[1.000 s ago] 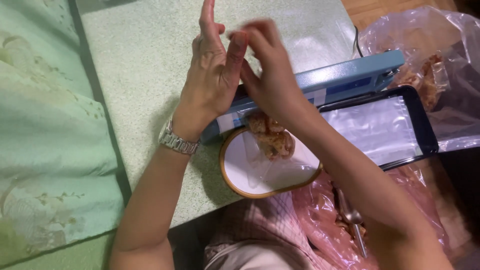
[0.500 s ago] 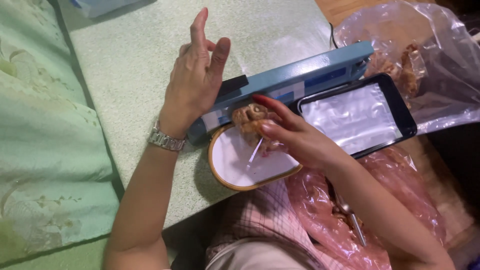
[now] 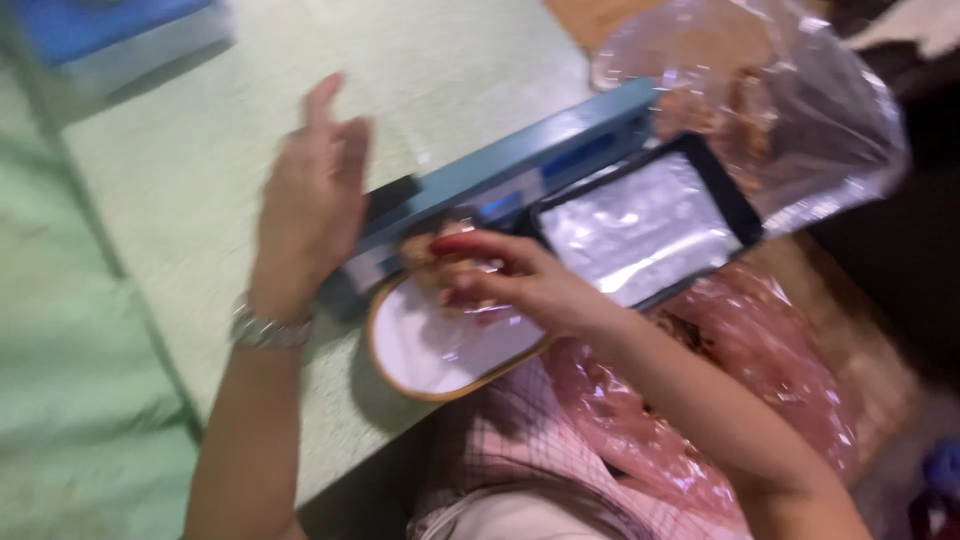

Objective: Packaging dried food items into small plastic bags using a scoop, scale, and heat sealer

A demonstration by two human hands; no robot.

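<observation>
A small clear bag of brown snacks (image 3: 440, 262) is pinched by the right hand (image 3: 520, 285) fingers over the white plate (image 3: 425, 350) — beside the blue sealer (image 3: 500, 185). The left hand (image 3: 310, 205) is held open, empty. Judged next: the bag's mouth must be laid across the sealer bar.

Glossy clear plastic bag (image 3: 800, 110), matt speckled table (image 3: 210, 150), shiny metal wristwatch (image 3: 262, 328).

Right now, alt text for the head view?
Right hand grips a small clear bag of brown food over a round white plate, beside a blue heat sealer. Left hand hovers open above the green table. Image is blurred.
</observation>
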